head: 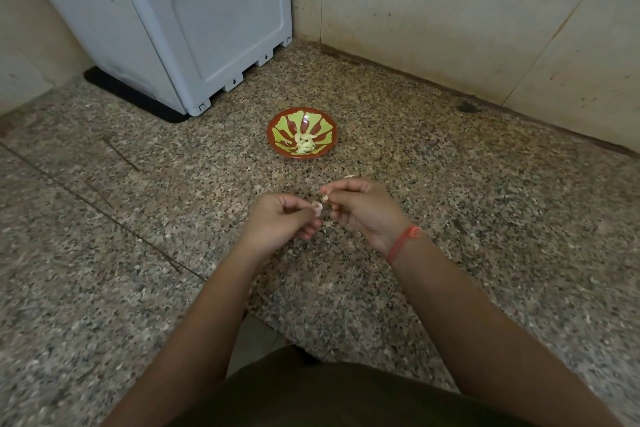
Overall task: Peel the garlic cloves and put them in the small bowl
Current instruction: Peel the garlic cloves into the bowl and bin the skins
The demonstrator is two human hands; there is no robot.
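The garlic clove (pixel 325 198) is a small pale bit pinched in the fingertips of the right hand (pixel 363 210). The other fingers of that hand are curled in. Just beside it, the left hand (pixel 280 220) pinches a thin pinkish piece of skin (pixel 317 208) between thumb and finger, and its other fingers are curled too. The two hands are close together, and both are held up a little over the counter (pixel 450 201).

The small bowl (pixel 277 130) sits on the counter past the hands, well apart from them. It is red with green shapes inside. A few peeled cloves (pixel 304 145) lie in the middle of it.

A red string (pixel 403 242) is tied round the right wrist. The counter is speckled stone. A big grey box (pixel 173 21) stands in the far left corner on a black mat (pixel 131 94). A tan wall (pixel 450 10) runs behind the counter.
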